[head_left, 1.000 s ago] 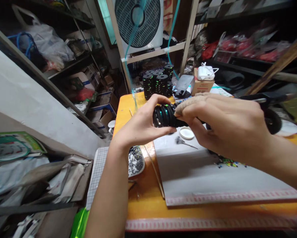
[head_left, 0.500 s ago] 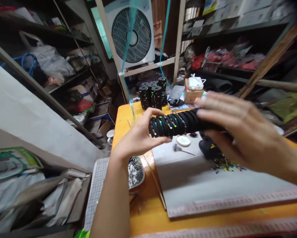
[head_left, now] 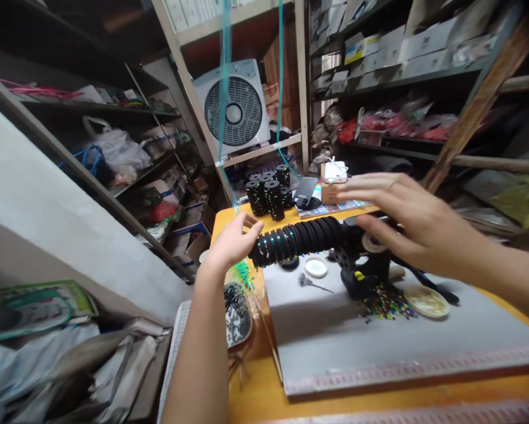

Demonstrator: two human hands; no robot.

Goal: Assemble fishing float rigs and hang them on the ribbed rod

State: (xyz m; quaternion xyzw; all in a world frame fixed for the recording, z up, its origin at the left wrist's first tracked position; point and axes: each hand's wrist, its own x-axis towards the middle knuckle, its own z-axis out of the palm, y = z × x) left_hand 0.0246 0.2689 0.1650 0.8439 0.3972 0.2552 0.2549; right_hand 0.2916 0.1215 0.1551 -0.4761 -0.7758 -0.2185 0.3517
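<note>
A horizontal roll of black bands (head_left: 304,238) with small coloured beads at its left end sits on a black stand (head_left: 357,277). Beside the roll's left end is my left hand (head_left: 233,241), its fingers curled loosely with a gap between thumb and fingers and nothing visible between them. Over the stand's right end, my right hand (head_left: 410,218) has its fingers stretched out and apart, holding nothing. Beneath the stand, a pile of coloured beaded pins (head_left: 388,300) lies on the grey board (head_left: 335,347), near a round dish (head_left: 427,301) and a small white dish (head_left: 316,267).
Stacked black rolls (head_left: 271,197), a phone-like black object (head_left: 306,191) and a box with a white device (head_left: 335,172) stand at the table's back. A tray of small parts (head_left: 238,318) is at left. Behind are a box fan (head_left: 233,112) and loaded shelves.
My left hand has come off the roll's left end, where it was wrapped round it. My right hand has opened from the roll's right part. The view has shifted, showing more upper shelving.
</note>
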